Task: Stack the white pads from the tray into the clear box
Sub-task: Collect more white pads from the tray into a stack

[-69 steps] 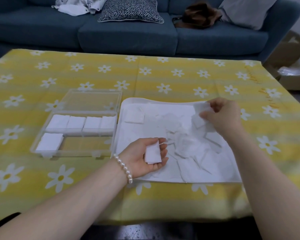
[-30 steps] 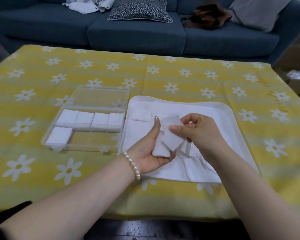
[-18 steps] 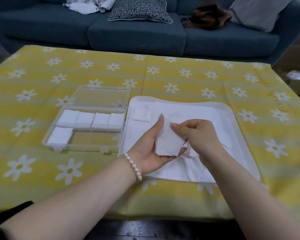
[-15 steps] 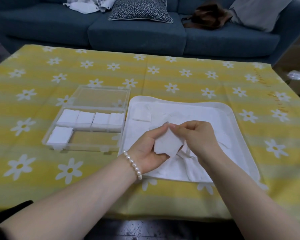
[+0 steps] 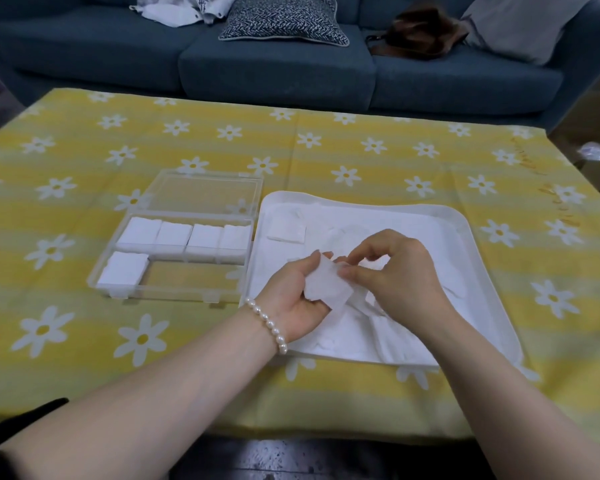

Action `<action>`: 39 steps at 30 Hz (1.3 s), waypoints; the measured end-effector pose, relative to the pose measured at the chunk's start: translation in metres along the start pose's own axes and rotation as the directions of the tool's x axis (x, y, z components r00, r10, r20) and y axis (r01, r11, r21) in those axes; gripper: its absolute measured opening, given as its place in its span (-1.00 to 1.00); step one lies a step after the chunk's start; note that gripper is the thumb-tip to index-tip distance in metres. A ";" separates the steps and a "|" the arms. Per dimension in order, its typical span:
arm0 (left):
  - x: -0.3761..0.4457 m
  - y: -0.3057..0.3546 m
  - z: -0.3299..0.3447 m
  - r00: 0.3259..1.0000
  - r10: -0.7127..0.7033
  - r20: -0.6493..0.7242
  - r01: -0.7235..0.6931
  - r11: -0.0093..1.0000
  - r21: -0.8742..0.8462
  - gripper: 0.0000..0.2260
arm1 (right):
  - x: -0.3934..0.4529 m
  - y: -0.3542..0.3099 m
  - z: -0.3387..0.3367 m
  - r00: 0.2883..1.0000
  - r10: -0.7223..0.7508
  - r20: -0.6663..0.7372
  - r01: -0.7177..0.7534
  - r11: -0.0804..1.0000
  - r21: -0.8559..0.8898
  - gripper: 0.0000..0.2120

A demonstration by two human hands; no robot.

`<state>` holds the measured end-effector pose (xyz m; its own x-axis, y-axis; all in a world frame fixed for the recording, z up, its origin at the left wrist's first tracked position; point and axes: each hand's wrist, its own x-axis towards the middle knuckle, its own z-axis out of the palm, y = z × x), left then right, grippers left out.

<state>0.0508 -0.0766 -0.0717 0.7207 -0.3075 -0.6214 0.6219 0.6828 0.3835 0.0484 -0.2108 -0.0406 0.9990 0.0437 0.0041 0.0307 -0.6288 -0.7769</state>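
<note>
Cupping a small stack of pads (image 5: 328, 289) in your left hand (image 5: 297, 299), your right hand (image 5: 395, 271) pinches its top pad to square it above the tray (image 5: 478, 258) before boxing.

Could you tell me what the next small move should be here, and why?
Probably square the pad onto the stack the left hand holds: the right hand pinches its edge, and it sits skewed. The clear box still has space.
</note>
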 end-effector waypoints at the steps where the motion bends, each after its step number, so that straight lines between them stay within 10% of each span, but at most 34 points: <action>1: 0.000 0.000 0.000 1.000 -0.006 0.008 0.006 1.000 0.024 -0.77 | 0.001 -0.001 -0.004 1.000 0.004 0.004 -0.004 0.999 0.052 -0.77; 7: -0.005 -0.006 0.001 0.986 -0.146 0.079 0.118 0.950 0.290 -0.37 | 0.001 -0.011 -0.027 0.957 -0.039 0.288 -0.088 0.905 0.417 -0.86; 19: -0.009 -0.009 0.001 0.958 -0.227 0.177 0.148 0.915 0.374 -0.32 | 0.006 0.004 -0.013 0.976 -0.105 0.191 0.109 0.994 -0.012 -0.84; 26: -0.006 -0.007 0.000 0.961 -0.207 0.184 0.147 0.945 0.293 -0.30 | -0.009 -0.004 -0.017 0.877 -0.109 0.468 0.271 0.916 -0.296 0.14; 39: 0.001 -0.012 -0.003 0.961 -0.104 0.256 0.023 0.953 0.301 -0.39 | -0.011 -0.003 -0.005 0.882 -0.189 0.431 0.352 0.873 -0.338 -0.04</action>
<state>0.0435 -0.0832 -0.0786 0.7061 -0.5365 -0.4622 0.7019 0.4441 0.5568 0.0372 -0.2129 -0.0355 0.8621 0.4920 -0.1213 0.3891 -0.7960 -0.4636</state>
